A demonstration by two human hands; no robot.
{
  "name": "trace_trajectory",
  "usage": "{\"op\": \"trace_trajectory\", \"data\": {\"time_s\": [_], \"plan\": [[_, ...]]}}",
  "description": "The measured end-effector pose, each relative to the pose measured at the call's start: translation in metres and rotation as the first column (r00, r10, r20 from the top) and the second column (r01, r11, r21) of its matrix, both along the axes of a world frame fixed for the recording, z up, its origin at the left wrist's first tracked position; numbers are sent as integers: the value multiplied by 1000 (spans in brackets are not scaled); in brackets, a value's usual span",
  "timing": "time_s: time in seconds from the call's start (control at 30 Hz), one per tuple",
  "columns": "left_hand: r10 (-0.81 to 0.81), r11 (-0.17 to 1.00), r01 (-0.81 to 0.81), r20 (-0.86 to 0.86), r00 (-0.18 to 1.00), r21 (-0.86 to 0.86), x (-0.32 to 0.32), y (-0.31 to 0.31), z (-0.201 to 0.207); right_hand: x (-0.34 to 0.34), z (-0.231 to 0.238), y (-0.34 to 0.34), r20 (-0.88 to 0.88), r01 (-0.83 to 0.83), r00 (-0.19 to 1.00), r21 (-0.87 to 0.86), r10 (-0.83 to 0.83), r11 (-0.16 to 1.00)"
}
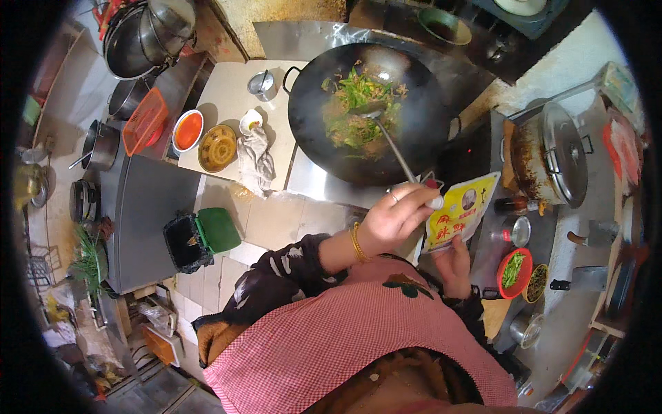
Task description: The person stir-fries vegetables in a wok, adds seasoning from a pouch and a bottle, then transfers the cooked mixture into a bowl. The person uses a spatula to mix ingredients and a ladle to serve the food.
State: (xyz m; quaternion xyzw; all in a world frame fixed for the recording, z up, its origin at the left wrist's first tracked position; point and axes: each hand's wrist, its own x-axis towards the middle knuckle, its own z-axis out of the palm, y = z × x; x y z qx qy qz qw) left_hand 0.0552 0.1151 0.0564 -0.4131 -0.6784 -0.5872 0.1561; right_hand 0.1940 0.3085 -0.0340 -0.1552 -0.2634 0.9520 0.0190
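My left hand [396,219], with a ring and a gold bracelet, is closed around the upper end of a metal ladle [396,148]. A whitish rounded piece shows at its fingertips. The ladle's bowl rests among green strips and brownish pieces of food [362,110] in a large black wok [310,134], with steam over it. My right hand [453,262] grips the lower edge of a yellow and white pouch [460,210], tilted close beside my left hand. Whether the pouch's top is open I cannot tell.
Left of the wok are a metal cup [262,84], a bowl of red sauce [187,131], a brown bowl [218,148] and a cloth [255,162]. Rightward stand a lidded pot [541,162], a red basket of green vegetables [514,273] and a cleaver [587,279]. A green-lidded bin [219,230] sits lower left.
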Motion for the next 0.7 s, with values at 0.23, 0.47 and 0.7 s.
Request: {"op": "trace_trajectory", "data": {"time_s": [0.23,0.47,0.7], "plan": [[243,967,-242,2,970,-83,-55,-23,-35,-62,3,-23,35,-78,996,13,78,997],[268,963,-233,407,873,-134,-87,-30,-54,-95,5,-28,84,-73,994,120,64,990],[-97,971,-69,642,760,229,-104,-23,-48,-107,10,-20,105,-28,994,125,14,992]]}}
